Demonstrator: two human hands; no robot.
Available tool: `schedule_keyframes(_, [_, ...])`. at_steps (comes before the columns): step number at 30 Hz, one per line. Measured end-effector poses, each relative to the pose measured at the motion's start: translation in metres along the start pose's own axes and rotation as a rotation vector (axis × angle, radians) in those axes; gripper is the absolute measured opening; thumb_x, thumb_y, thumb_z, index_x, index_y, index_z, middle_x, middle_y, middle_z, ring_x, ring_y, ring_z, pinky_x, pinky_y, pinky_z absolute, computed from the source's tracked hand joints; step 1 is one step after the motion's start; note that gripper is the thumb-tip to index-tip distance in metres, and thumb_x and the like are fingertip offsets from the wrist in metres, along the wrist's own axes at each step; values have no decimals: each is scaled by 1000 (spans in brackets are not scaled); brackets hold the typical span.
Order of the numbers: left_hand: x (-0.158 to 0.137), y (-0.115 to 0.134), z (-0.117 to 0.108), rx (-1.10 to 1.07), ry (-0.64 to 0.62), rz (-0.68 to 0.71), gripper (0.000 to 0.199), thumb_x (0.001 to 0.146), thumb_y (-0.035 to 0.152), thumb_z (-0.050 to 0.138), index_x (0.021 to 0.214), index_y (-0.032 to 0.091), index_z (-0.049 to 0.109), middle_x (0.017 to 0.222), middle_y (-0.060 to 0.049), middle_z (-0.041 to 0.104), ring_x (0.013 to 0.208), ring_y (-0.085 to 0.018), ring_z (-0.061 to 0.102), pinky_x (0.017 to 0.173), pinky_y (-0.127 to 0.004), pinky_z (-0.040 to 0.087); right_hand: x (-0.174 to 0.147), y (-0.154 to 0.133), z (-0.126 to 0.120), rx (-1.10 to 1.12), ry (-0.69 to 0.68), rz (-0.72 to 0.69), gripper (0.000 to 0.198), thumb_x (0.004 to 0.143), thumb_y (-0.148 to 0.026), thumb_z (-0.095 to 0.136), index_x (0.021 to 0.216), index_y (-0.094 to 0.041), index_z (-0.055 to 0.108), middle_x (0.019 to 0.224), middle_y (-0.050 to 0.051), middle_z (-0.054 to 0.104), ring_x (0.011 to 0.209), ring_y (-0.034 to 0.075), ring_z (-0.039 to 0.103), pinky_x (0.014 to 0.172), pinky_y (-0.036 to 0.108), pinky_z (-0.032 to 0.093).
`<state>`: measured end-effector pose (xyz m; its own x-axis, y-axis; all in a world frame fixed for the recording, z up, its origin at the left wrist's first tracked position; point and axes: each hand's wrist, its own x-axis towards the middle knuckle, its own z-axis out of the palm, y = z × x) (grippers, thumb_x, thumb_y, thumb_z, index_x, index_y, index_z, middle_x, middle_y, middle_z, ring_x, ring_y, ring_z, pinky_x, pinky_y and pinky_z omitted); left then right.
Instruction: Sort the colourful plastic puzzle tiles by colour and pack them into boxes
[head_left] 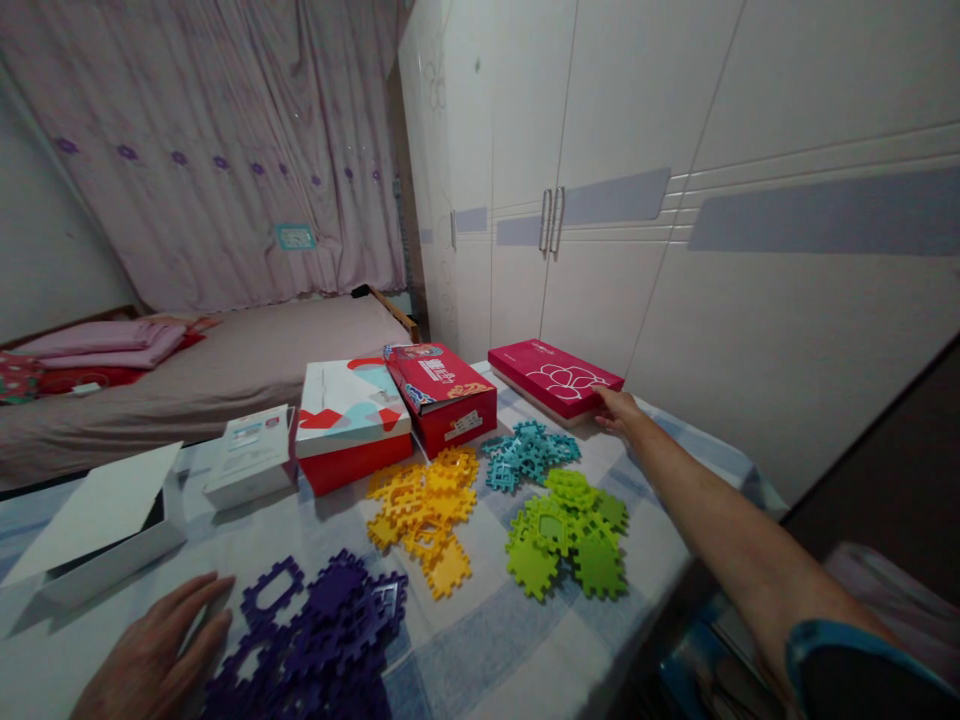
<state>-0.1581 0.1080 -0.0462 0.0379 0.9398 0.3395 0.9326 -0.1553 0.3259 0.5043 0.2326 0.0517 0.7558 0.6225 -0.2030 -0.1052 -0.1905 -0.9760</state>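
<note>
My right hand (616,412) reaches to the near right corner of a flat magenta box (551,375) with white line drawing on its lid. Its fingers lie against the corner, thumb below and the others along the edge. My left hand (161,640) rests on the cloth with fingers stretched, just left of a heap of dark purple interlocking plastic pieces (322,630). In the middle lie similar heaps: yellow pieces (427,510), teal pieces (529,455) and lime green pieces (568,535).
Behind the heaps stand a red patterned box (439,395), a white and red box (352,425), a small white box (253,455) and a white box with its lid raised (105,530). A checked cloth (480,650) covers the table. A wardrobe (600,130) rises behind; a bed (247,350) stands left.
</note>
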Motion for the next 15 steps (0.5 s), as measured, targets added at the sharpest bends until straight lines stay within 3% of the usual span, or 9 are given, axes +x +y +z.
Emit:
schedule_keyframes(6, [-2, -3, 2, 0, 3, -2, 53, 77, 54, 43, 106, 18, 68, 122, -14, 63, 111, -29, 60, 101, -46, 44, 8, -24, 1, 39, 51, -12, 24, 77, -22, 63, 98, -11, 61, 56, 0, 56, 46, 10, 51, 42, 19, 45])
schedule_keyframes(15, [0, 11, -7, 6, 6, -42, 52, 73, 55, 43, 102, 21, 69, 119, -11, 66, 110, -29, 61, 101, -46, 45, 15, -12, 3, 45, 122, -15, 27, 76, -21, 63, 101, -10, 61, 61, 1, 58, 51, 11, 54, 47, 21, 50])
